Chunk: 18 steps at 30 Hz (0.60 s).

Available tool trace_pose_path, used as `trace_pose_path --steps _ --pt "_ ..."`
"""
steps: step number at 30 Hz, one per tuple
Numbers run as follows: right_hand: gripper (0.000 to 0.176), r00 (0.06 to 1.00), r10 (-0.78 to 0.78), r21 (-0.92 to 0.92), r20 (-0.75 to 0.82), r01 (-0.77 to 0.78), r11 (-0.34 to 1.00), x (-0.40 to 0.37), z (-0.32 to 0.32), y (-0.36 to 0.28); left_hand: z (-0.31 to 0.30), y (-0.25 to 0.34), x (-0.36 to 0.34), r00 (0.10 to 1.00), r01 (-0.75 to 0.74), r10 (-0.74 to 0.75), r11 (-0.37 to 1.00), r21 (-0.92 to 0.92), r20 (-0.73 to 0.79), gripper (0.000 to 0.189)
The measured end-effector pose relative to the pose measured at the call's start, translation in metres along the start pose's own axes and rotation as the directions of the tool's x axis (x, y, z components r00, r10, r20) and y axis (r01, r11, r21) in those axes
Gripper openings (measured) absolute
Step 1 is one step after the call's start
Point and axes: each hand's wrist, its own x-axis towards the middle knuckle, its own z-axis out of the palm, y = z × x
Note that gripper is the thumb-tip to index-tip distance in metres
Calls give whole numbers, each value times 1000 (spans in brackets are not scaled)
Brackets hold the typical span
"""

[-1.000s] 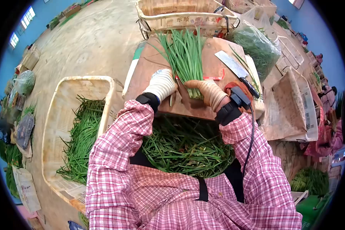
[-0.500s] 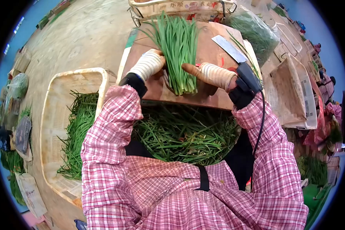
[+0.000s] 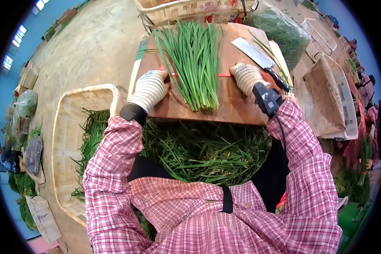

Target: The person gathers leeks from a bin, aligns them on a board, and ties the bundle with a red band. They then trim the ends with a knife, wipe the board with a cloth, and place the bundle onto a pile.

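Note:
A bundle of long green leaves [image 3: 194,63] lies on the brown board [image 3: 165,111], its cut ends toward me. A thin red band [image 3: 224,75] runs beneath the bundle and shows on both sides of it. My left hand [image 3: 150,88], in a striped glove, is closed on the band's left end. On the other side my right hand [image 3: 249,79], also gloved, pinches the right end. A cleaver [image 3: 253,53] with a black handle rests on the board beyond my right hand.
Loose green leaves [image 3: 207,156] fill the space below the board. A crate [image 3: 60,148] with leaves stands at left, another crate [image 3: 186,12] behind the board. At right are a bagged bundle [image 3: 281,34] and an empty crate [image 3: 321,99]. Other people [image 3: 10,158] are at the far edges.
Both hands have left the bundle's sides and moved apart, now holding the red band's ends. The bundle lies flatter and more spread. The cleaver's handle has come into view.

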Motion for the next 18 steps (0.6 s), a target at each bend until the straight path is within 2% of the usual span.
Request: trace_pose_path --steps 1,2,3,5,6,7,9,10,18 --pt "18 999 -29 26 -42 30 999 2 7 7 2 -4 -4 1000 -4 3 999 -46 -9 22" --pt "19 977 -48 221 -206 94 971 -5 9 9 2 -2 -9 999 42 -44 986 -161 -11 25" --pt "21 941 53 345 -335 70 936 -19 1 -3 1 0 -12 998 64 -60 985 -159 30 26" --pt "25 951 184 656 -250 27 754 -26 0 -15 -1 14 -16 990 110 -93 981 -159 109 29" --pt "37 976 211 904 61 -143 403 -26 0 -23 -8 27 -14 961 213 -178 965 -154 212 40" --pt "41 972 190 939 136 -188 288 -30 -2 -28 -3 30 -9 967 215 -205 975 -51 151 42" --pt "50 953 126 958 274 -283 55 -46 -33 -48 2 32 0 959 245 -234 968 -52 161 41" --pt "59 958 100 963 268 -270 8 -46 -33 -51 2 35 2 954 263 -256 964 -28 154 39" --pt "57 963 97 966 252 -245 -78 -34 -23 -52 -2 53 -2 951 254 -254 967 26 178 33"
